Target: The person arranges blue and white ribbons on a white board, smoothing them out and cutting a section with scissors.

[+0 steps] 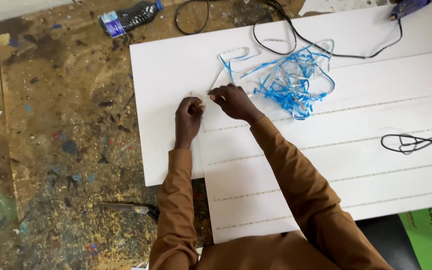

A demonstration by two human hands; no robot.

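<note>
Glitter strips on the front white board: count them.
5 glitter strips: top, second, third, fourth, bottom at the near edge. Sleeves may hide parts.

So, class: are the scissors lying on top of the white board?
No, the scissors lie on the paint-stained floor, left of the white board.

Matt white board point(376, 75), glossy blue plastic ribbon point(291, 82), rough paint-spattered wooden floor point(66, 125)

The white board point(176, 65) lies bare to the left of both hands; to their right a tangle of blue ribbon point(291, 82) blocks the way, black cable point(326, 50) loops beyond it, and scissors point(131, 207) lie on the paint-spattered floor point(66, 125)
</note>
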